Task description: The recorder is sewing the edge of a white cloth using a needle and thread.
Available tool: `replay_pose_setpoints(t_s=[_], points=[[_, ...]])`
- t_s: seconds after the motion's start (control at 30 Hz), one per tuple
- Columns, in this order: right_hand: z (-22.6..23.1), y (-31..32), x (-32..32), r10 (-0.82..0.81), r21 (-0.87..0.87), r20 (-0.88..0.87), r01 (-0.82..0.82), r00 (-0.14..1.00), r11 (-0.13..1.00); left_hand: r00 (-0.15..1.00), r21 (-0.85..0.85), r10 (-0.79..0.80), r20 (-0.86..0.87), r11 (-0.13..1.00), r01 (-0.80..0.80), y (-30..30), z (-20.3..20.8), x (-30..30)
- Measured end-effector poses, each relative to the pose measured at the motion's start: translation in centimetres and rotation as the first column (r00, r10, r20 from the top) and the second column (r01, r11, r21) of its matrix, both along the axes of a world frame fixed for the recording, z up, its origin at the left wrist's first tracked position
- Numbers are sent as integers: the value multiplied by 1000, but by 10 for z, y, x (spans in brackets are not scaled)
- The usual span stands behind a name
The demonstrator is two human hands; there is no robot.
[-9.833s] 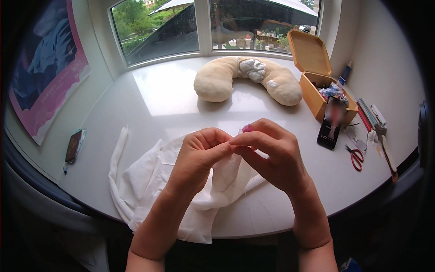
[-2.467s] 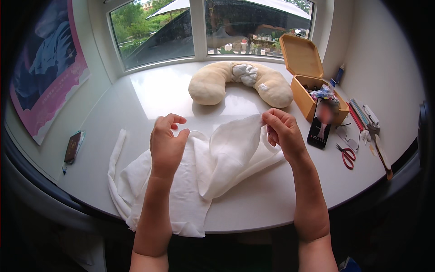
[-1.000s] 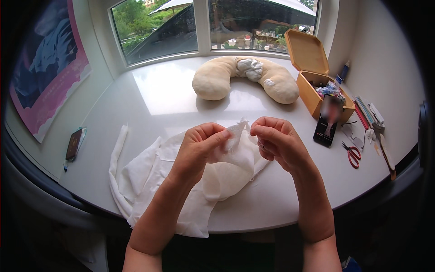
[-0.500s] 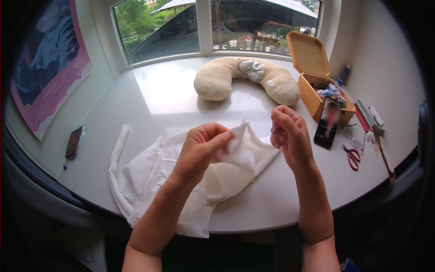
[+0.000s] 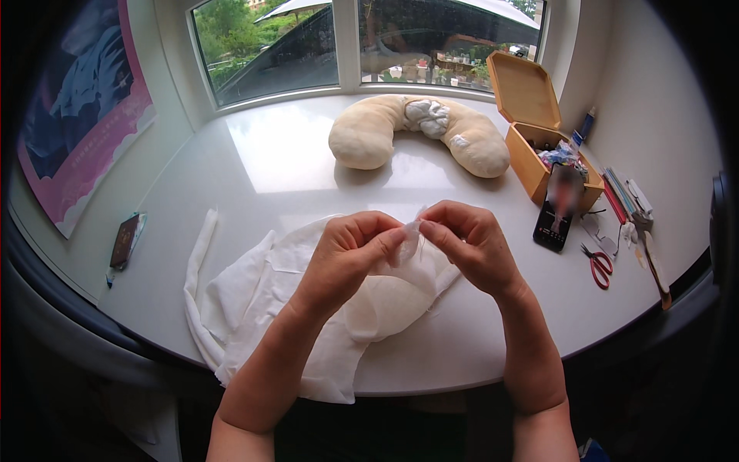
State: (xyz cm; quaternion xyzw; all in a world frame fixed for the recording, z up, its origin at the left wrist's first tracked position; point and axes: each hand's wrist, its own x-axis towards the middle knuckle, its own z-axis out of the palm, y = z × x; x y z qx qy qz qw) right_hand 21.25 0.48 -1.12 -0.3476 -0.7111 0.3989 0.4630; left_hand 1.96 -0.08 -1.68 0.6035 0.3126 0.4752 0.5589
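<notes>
Both hands, left hand (image 5: 350,250) and right hand (image 5: 469,242), are pinched shut on white cloth (image 5: 262,292) near the table's front edge; tension should be kept even.

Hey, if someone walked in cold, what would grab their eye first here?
Both hands at the centre: the left hand and right hand pinch a fold of white fabric together over the white table. Behind them lies a cream U-shaped pillow, with an open wooden box at the right.
</notes>
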Motion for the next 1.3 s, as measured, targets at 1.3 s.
replay_pose_setpoints(t_s=[1.3], points=[[-11,30,30,-189,-163,-509,121,840,979,799,51,224,-558,970,-236,21,-18,-10]])
